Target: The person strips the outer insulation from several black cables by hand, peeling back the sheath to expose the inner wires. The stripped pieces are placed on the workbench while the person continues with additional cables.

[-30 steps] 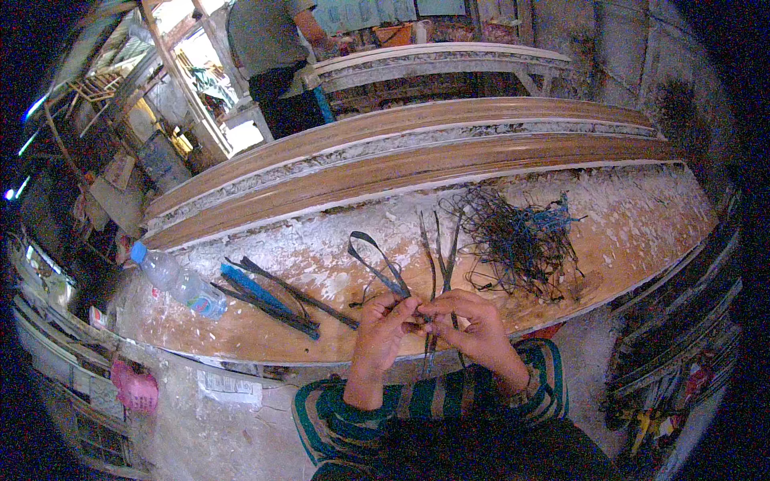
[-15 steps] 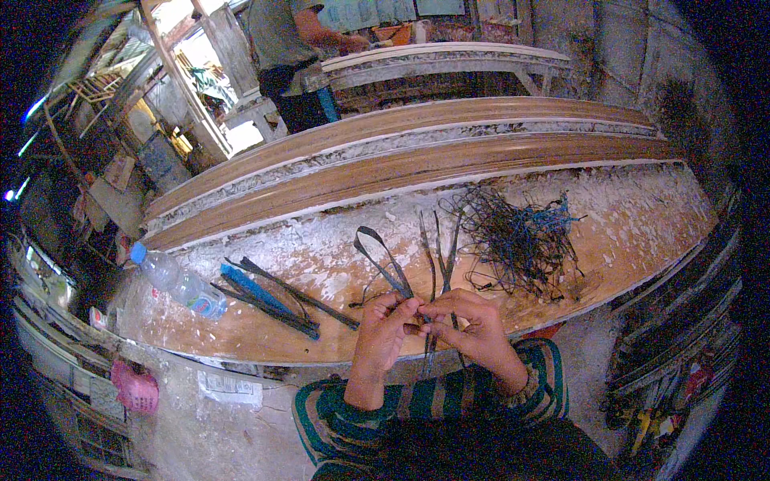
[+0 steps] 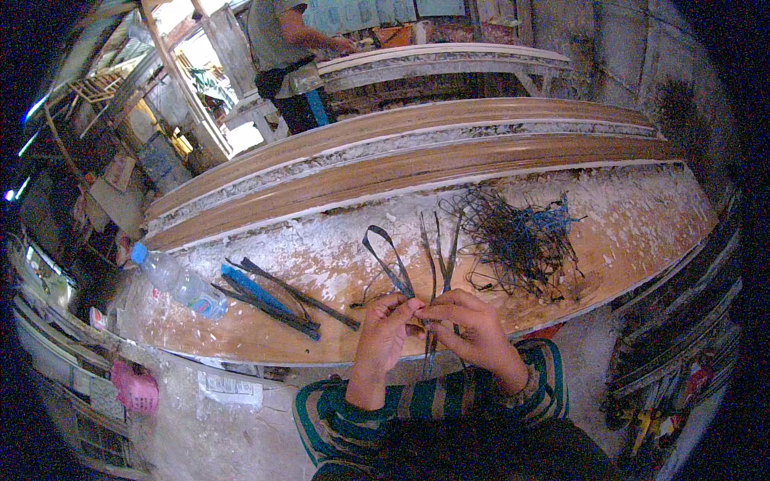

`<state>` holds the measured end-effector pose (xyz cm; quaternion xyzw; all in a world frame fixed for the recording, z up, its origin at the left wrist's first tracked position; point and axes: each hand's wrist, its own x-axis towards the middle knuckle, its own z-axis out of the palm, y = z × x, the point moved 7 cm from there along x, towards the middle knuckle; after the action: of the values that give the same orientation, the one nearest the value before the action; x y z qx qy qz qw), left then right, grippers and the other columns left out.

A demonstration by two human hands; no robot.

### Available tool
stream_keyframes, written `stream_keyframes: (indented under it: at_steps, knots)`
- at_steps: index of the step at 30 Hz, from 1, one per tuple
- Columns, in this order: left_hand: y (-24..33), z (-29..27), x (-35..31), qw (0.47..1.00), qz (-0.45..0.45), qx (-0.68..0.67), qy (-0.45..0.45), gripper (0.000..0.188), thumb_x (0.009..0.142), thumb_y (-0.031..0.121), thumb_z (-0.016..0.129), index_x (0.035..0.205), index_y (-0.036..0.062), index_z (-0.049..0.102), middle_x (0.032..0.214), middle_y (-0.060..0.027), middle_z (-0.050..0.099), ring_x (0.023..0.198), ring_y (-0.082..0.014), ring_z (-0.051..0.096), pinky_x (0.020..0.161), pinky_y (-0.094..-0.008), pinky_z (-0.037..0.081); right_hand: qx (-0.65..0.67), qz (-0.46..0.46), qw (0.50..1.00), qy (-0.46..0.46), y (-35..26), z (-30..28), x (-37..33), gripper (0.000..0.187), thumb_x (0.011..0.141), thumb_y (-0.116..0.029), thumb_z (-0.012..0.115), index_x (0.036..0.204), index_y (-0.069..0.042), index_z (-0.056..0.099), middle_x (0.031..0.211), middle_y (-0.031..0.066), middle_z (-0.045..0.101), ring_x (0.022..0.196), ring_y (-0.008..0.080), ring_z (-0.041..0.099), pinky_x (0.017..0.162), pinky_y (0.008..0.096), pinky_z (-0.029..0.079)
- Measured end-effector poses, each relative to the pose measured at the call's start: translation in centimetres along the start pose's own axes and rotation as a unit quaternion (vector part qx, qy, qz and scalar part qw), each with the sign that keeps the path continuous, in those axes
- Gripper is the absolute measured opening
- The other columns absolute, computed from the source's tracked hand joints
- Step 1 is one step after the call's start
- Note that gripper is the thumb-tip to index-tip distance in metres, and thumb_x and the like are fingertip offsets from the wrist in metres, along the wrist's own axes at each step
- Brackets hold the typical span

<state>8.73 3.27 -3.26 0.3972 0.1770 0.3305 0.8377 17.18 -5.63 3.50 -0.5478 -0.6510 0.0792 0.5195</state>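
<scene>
My left hand [image 3: 381, 337] is closed in a pinch on a narrow black strip [image 3: 398, 261], whose looped upper part stands above the fingers. My right hand [image 3: 475, 330] pinches at the same spot, its fingertips meeting the left ones; the bit between them is mostly hidden. Several loose dark strips [image 3: 445, 260] run up past the right fingers, with ends hanging below the hands toward my lap. Just right and beyond lies a tangle of thin black and blue strands [image 3: 521, 240]. To the left, a bundle of black and blue strips [image 3: 265, 295] rests on the worktop.
The wooden worktop [image 3: 634, 232] is spattered white, with a curved near edge. A clear plastic bottle [image 3: 196, 293] lies at its left end. Long brown wooden boards [image 3: 385, 176] stretch along the back. Beyond, another person [image 3: 277, 48] works at a white-edged bench [image 3: 441, 64].
The strip's loop has shifted slightly right, while my hands stay almost in place, still pinched together. The other person has leaned a little to the left.
</scene>
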Motion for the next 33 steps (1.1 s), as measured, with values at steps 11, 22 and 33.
stream_keyframes:
  at_steps: [11,22,33]
  knots:
    - [-1.0,0.2,0.1,0.998,-0.026,0.039,0.046,0.012,0.082,0.015,0.058,0.084,0.0037,0.060,0.073,-0.0029,0.061,0.061,-0.0107,0.056,0.049,-0.0225,0.042,0.013,0.022,0.994,0.109,0.8,-0.5,-0.5,0.008,0.071,-0.005,0.065,0.077,-0.003,0.061,0.078,0.0091,0.061,0.074,0.0207,0.058,0.065,0.0284,0.045]
    - [-0.1,1.2,-0.2,0.990,0.070,0.123,0.017,0.010,0.077,0.010,0.062,0.083,0.0018,0.060,0.073,-0.0036,0.060,0.062,-0.0107,0.052,0.052,-0.0229,0.040,0.431,0.253,0.841,0.207,6.1,2.2,-2.3,0.007,0.078,-0.004,0.060,0.082,-0.002,0.054,0.071,0.0061,0.058,0.067,0.0157,0.057,0.059,0.0308,0.048]
    - [0.7,0.3,-0.3,0.984,0.123,0.120,0.052,0.012,0.075,0.011,0.066,0.080,0.0019,0.061,0.076,-0.0038,0.060,0.064,-0.0104,0.052,0.055,-0.0234,0.042,0.255,0.246,0.930,0.098,4.3,1.4,-1.8,0.012,0.074,-0.001,0.063,0.086,0.001,0.063,0.083,0.0065,0.064,0.075,0.0112,0.058,0.070,0.0236,0.046]
